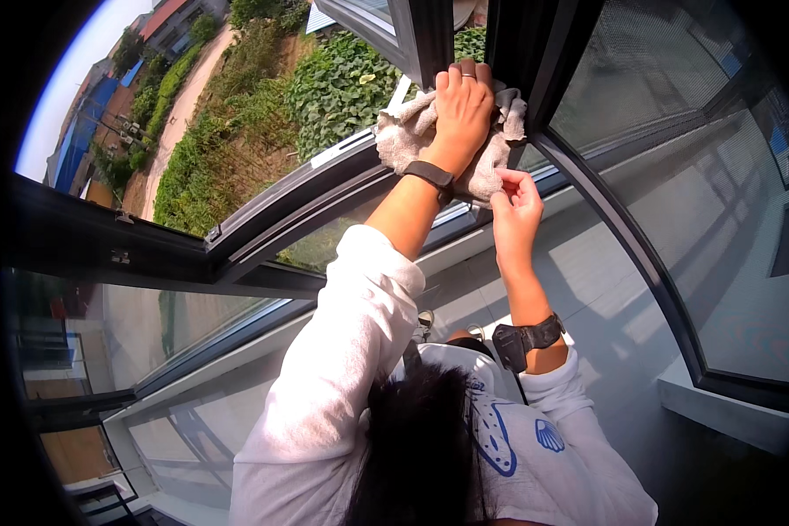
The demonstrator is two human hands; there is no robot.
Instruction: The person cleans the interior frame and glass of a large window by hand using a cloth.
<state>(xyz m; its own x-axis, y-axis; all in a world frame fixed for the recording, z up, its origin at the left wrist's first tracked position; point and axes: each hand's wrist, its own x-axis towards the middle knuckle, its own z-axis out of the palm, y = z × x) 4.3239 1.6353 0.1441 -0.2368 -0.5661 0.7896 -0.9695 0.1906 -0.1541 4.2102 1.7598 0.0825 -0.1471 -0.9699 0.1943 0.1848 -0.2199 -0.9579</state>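
A crumpled beige cloth point(401, 135) lies against the dark window frame point(368, 172) at the top centre. My left hand point(465, 108), with a ring on one finger and a black band at the wrist, presses on the cloth, fingers pointing up along the dark upright. Below and to the right, my right hand point(517, 197) pinches the cloth's lower edge between thumb and fingers; a black strap with a small box sits on that forearm. Part of the frame behind the cloth is hidden.
An opened window sash point(404, 39) stands above the cloth. A screened panel point(664, 177) with a dark curved-looking frame is on the right. Metal catches point(213, 233) sit on the left frame. Outside are green plants and a path; below lies a tiled floor point(592, 289).
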